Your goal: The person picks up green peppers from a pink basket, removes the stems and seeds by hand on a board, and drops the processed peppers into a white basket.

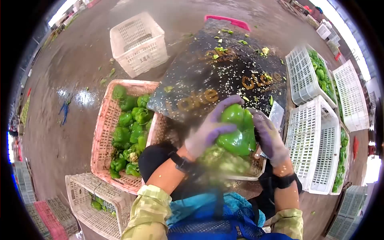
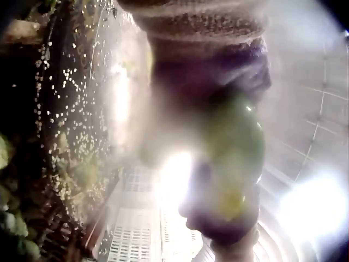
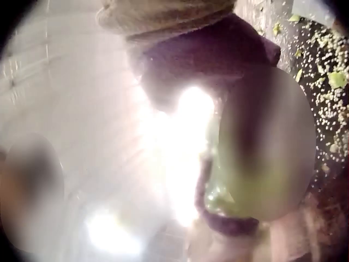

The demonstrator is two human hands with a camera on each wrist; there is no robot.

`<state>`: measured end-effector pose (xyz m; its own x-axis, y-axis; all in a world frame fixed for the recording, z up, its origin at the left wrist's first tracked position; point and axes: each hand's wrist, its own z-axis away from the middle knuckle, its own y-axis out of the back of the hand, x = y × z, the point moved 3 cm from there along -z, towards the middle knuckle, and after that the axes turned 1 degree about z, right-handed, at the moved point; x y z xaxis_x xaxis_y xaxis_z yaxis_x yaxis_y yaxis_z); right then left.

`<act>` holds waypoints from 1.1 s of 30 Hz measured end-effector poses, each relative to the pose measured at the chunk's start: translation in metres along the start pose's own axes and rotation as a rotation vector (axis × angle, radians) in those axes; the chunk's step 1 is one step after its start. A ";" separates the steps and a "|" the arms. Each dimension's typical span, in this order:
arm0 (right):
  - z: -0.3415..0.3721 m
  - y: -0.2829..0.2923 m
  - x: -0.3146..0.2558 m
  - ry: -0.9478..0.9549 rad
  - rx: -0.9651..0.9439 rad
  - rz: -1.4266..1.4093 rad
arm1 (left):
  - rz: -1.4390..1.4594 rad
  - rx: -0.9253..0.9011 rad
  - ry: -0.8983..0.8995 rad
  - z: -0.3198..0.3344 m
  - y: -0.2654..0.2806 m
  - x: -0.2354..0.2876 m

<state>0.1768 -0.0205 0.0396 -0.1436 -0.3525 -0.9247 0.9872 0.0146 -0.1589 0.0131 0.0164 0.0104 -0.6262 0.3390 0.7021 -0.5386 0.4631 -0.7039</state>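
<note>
the green pepper (image 1: 235,138) is located between two closed grips, the left hand (image 1: 209,130) around its left side, the right hand (image 1: 271,136) around its right.

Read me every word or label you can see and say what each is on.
"Lake": gold, near edge of the dark board.
"Lake": gold, right side of the same board.
Board's far lettering and small print: too blurred to read.
Marking on the white crate: too small to read.
</note>
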 end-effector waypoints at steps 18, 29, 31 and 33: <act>0.000 0.055 0.065 0.164 -0.091 0.952 | 0.718 -0.095 0.135 0.011 0.001 -0.001; 0.050 -0.075 -0.027 0.736 0.041 1.126 | 0.573 0.100 -0.006 0.006 -0.003 -0.014; 0.026 -0.068 0.009 0.557 0.158 1.066 | 0.608 0.103 0.099 0.008 0.015 -0.031; 0.016 -0.057 0.015 0.384 -0.003 0.705 | 0.608 0.165 0.081 0.006 0.017 -0.028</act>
<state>0.1195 -0.0416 0.0406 0.4996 0.0870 -0.8619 0.8540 0.1168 0.5069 0.0185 0.0095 -0.0220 -0.8065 0.5654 0.1728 -0.1839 0.0379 -0.9822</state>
